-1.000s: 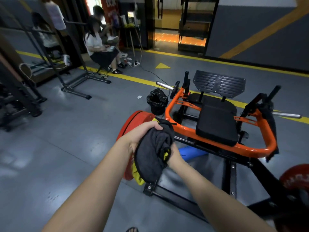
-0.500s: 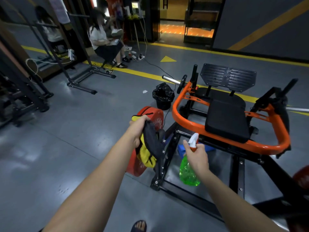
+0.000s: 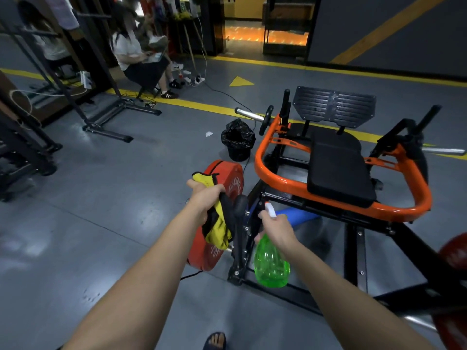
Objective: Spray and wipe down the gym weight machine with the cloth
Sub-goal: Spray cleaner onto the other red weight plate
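Now the hands have come apart: a second ago both were bunched on the cloth, and at this moment my left hand (image 3: 206,198) grips the dark-and-yellow cloth (image 3: 218,231) alone, held out in front of the red weight plate (image 3: 227,178). My right hand (image 3: 276,229) is wrapped round the neck of the green spray bottle (image 3: 271,263), whose white nozzle points toward the weight machine (image 3: 275,180). I read that as spraying about to start, with all the wiping ahead; I cannot tell whether any surface is wet. Closest are the black upright (image 3: 240,208) between my hands and the seat pad (image 3: 338,173) beyond. Room looks tight low among the base rails. The grey floor (image 3: 113,198) lies open on the left up to the bin (image 3: 238,140), while a second red plate (image 3: 454,251) crowds the right edge.
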The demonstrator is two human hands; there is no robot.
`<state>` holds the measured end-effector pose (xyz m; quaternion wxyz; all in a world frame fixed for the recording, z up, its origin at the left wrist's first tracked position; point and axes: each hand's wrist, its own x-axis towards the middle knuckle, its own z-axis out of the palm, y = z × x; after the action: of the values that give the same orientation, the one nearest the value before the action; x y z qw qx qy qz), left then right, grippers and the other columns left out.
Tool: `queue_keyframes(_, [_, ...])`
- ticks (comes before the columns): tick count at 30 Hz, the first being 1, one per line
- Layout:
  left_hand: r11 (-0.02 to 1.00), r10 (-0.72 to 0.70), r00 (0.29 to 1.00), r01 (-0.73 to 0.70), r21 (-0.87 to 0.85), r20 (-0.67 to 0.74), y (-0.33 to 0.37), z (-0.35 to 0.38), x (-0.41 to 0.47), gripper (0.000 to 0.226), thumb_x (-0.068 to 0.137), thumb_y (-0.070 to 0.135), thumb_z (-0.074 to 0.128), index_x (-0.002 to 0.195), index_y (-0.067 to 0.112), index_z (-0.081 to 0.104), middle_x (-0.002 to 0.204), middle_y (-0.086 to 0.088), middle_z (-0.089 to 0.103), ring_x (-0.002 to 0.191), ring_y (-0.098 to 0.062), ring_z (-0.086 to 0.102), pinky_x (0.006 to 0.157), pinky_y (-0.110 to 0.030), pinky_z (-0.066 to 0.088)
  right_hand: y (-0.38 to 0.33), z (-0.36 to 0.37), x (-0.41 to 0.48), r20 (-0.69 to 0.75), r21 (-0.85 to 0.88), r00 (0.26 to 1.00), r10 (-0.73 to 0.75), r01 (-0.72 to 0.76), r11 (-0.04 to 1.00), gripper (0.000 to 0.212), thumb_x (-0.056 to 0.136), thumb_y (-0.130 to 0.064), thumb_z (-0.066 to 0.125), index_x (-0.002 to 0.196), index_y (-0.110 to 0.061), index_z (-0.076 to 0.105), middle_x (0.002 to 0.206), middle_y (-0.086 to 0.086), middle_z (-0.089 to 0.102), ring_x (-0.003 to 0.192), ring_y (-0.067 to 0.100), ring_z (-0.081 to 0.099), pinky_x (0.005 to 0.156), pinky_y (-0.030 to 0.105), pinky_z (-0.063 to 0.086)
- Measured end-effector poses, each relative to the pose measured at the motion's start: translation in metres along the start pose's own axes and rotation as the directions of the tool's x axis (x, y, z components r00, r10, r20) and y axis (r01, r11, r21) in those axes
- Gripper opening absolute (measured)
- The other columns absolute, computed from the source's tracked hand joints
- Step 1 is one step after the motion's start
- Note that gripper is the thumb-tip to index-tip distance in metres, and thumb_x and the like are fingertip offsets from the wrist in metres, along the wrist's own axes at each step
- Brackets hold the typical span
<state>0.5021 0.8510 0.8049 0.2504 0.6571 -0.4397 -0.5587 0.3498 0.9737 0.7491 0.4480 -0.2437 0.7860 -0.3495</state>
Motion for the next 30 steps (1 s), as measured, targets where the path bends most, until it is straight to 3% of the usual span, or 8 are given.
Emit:
queue_keyframes(4, [0.996, 0.064, 0.997, -0.066, -0.059, -0.038, 0.0, -0.006, 0.014, 0.05, 0.083, 0.018, 0.075, 0.118, 0.015, 0.04, 0.101, -0.015, 0.061, 0.089, -0.032, 0.067, 0.077, -0.046, 0.058, 0.008, 0.001, 0.005, -0.05, 0.076, 0.998, -0.042, 0.046, 0.996, 0.02, 0.089, -0.036, 0.049, 0.104, -0.023, 0.048, 0.066, 0.009, 0.073, 0.066, 0.029, 0.072, 0.071, 0.041, 0.058])
queue_keyframes(6, [0.99, 0.134, 0.989, -0.137, -0.046, -0.068, 0.001, -0.005, 0.02, 0.039, 0.08, 0.019, 0.076, 0.11, 0.016, 0.05, 0.1, -0.013, 0.066, 0.093, -0.034, 0.068, 0.076, -0.044, 0.057, 0.01, -0.001, 0.009, -0.032, 0.095, 0.998, -0.058, 0.06, 0.994, 0.02, 0.089, -0.033, 0.047, 0.093, -0.015, 0.054, 0.067, 0.009, 0.069, 0.063, 0.034, 0.071, 0.077, 0.051, 0.062])
queue_keyframes(9, [0.947, 0.316, 0.936, -0.302, 0.111, -0.152, -0.003, -0.001, 0.028, 0.021, 0.086, 0.025, 0.067, 0.103, 0.022, 0.055, 0.093, -0.004, 0.066, 0.094, -0.031, 0.065, 0.082, -0.046, 0.053, 0.012, -0.001, 0.012, -0.01, 0.121, 0.998, -0.066, 0.067, 0.99, 0.031, 0.098, -0.021, 0.047, 0.109, 0.005, 0.058, 0.071, 0.008, 0.063, 0.057, 0.027, 0.07, 0.074, 0.04, 0.057])
queue_keyframes(14, [0.677, 0.666, 0.74, -0.544, 0.496, -0.098, -0.013, 0.002, 0.059, 0.046, 0.096, 0.016, 0.059, 0.141, 0.018, 0.052, 0.118, -0.016, 0.053, 0.116, -0.034, 0.047, 0.094, -0.045, 0.043, 0.006, -0.001, 0.009, -0.008, 0.065, 0.988, -0.152, 0.152, 0.986, 0.024, 0.093, -0.022, 0.051, 0.105, -0.005, 0.062, 0.077, 0.014, 0.059, 0.069, 0.015, 0.058, 0.067, 0.029, 0.042])
queue_keyframes(18, [0.541, 0.62, 0.781, -0.488, 0.684, 0.067, -0.013, 0.001, 0.087, 0.057, 0.097, 0.01, 0.055, 0.149, 0.03, 0.045, 0.135, -0.014, 0.047, 0.127, -0.035, 0.042, 0.096, -0.051, 0.048, 0.007, 0.01, 0.022, 0.113, 0.102, 0.99, -0.082, 0.07, 0.992, 0.02, 0.075, -0.03, 0.054, 0.088, -0.027, 0.069, 0.099, -0.019, 0.073, 0.089, 0.002, 0.062, 0.086, 0.025, 0.045])
queue_keyframes(22, [0.437, 0.484, 0.862, -0.384, 0.813, 0.147, -0.018, 0.001, 0.112, 0.06, 0.096, 0.01, 0.051, 0.148, 0.039, 0.043, 0.151, -0.013, 0.042, 0.133, -0.037, 0.038, 0.101, -0.053, 0.044, 0.004, 0.031, 0.029, 0.117, 0.177, 0.992, -0.054, 0.033, 0.984, 0.017, 0.097, -0.01, 0.057, 0.102, -0.009, 0.074, 0.099, 0.0, 0.077, 0.09, 0.002, 0.072, 0.072, 0.01, 0.046])
queue_keyframes(26, [0.44, 0.512, 0.857, -0.33, 0.835, 0.069, -0.029, 0.003, 0.123, 0.052, 0.096, 0.022, 0.056, 0.145, 0.034, 0.045, 0.145, -0.016, 0.045, 0.128, -0.039, 0.042, 0.095, -0.053, 0.044, 0.003, 0.053, 0.038, 0.06, 0.164, 0.997, 0.045, -0.055, 0.985, 0.026, 0.097, -0.027, 0.06, 0.074, -0.019, 0.07, 0.076, 0.003, 0.074, 0.084, 0.021, 0.077, 0.073, 0.03, 0.05])
queue_keyframes(30, [0.455, 0.523, 0.85, -0.333, 0.826, 0.054, -0.03, 0.005, 0.124, 0.052, 0.093, 0.03, 0.062, 0.143, 0.028, 0.046, 0.138, -0.017, 0.047, 0.122, -0.04, 0.047, 0.088, -0.052, 0.048, 0.0, 0.061, 0.045, -0.005, 0.034, 0.995, 0.103, -0.103, 0.994, 0.038, 0.091, -0.038, 0.052, 0.061, -0.019, 0.065, 0.059, 0.006, 0.071, 0.077, 0.013, 0.07, 0.083, 0.032, 0.052])
